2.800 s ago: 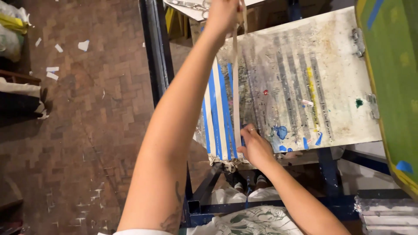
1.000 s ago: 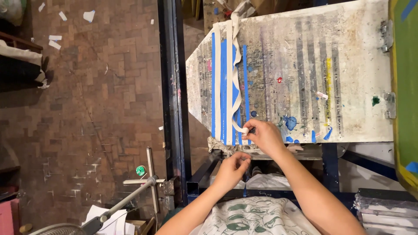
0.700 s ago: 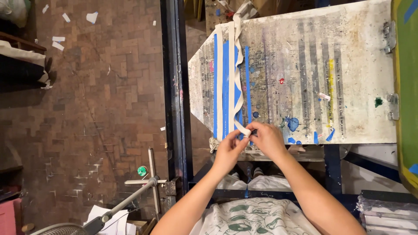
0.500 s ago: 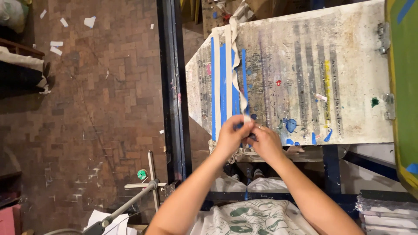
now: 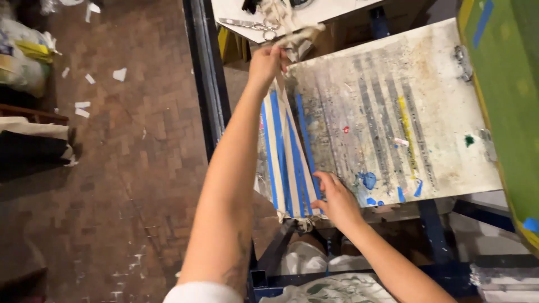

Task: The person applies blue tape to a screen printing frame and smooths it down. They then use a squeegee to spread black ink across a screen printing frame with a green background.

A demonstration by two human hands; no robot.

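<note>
A worn white printing board (image 5: 426,112) carries blue tape stripes (image 5: 279,163) along its left side and streaks of old ink. A long strip of cream tape (image 5: 292,140) runs taut across the stripes. My left hand (image 5: 266,62) is stretched to the board's far edge and grips the strip's far end. My right hand (image 5: 337,199) presses the strip's near end onto the board's near left corner with its fingertips.
A green screen frame (image 5: 505,84) stands at the right. Scissors (image 5: 252,25) lie on a white table beyond the board. A dark metal rail (image 5: 205,84) runs left of the board. Paper scraps (image 5: 119,74) dot the brick floor; bags (image 5: 22,56) lie far left.
Both hands were together at the board's near edge on the strip's end. My left hand has since reached to the far edge, pulling the strip straight, while my right hand stays near.
</note>
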